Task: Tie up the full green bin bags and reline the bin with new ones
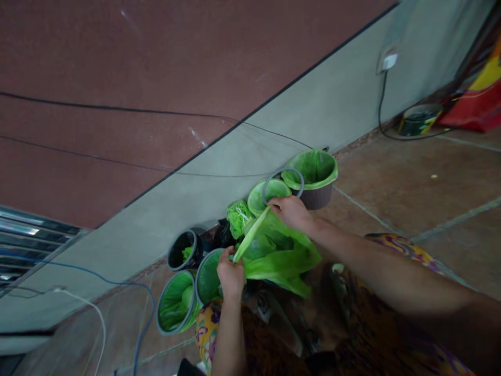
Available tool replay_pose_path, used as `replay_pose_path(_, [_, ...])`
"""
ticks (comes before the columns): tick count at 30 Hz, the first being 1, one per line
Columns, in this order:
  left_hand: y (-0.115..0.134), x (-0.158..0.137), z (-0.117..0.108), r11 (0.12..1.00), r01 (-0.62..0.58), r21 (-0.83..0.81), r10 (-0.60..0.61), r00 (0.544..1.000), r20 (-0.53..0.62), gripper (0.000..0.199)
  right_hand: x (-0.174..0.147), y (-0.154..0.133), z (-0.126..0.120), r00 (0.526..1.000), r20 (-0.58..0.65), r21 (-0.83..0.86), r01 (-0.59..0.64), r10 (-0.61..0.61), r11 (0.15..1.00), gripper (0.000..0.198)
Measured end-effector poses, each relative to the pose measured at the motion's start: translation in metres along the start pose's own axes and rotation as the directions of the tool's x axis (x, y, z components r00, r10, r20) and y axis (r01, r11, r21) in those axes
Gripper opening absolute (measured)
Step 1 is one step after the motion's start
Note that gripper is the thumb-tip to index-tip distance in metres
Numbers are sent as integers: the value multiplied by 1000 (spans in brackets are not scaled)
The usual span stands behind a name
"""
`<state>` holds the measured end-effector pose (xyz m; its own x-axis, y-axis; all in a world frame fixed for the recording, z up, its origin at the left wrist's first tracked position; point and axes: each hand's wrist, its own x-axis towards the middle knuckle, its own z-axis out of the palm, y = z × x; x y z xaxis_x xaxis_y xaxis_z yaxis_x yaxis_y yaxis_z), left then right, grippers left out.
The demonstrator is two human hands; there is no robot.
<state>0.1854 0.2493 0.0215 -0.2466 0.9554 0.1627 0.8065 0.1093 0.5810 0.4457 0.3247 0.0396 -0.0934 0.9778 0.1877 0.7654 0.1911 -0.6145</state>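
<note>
A light green plastic bag [279, 256] is spread between my hands, low in front of my knees. My left hand [230, 274] is closed on the left end of its edge. My right hand [291, 211] is closed around a thin grey ring [302, 183], close to the bag's upper corner; whether it also pinches the bag I cannot tell. Beyond the ring stand a bin with a green liner [254, 197] and a larger brown bin [319, 196], its liner folded over the rim. Left of my left hand are two grey-rimmed bins with green liners [166, 308].
A dark bin [171, 258] and a bundle of green bags [238, 219] stand along the wall [219, 177]. Blue and white cables [144, 324] cross the floor at left. A plug [389, 61], a tin [418, 119] and a red-yellow bag [473, 109] are at right.
</note>
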Motion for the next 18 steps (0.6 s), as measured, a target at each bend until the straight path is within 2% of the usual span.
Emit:
replay_pose_path(4, [-22,1,0,984,47,173,-40,998,-46,35,5,5,-10,988,-107,-56,-118,112,991,40])
replay_pose_path(7, [-37,3,-3,978,121,169,-112,992,-63,33,8,11,-17,975,-144,-91,-185,171,978,39])
replay_pose_path(10, [-46,7,-4,988,136,70,-134,990,-34,29,9,14,-18,975,-123,-116,-199,185,973,37])
replay_pose_path(12, [-50,9,-2,989,131,-68,-129,991,32,28,9,16,-16,972,-115,-108,-217,204,970,37])
replay_pose_path(15, [-52,8,1,945,145,-294,-111,985,130,32,10,18,-16,957,-146,-78,-263,250,962,37])
replay_pose_path(18, [-52,4,-3,929,160,-333,-111,980,163,40,11,21,-21,934,-219,-56,-302,283,952,37])
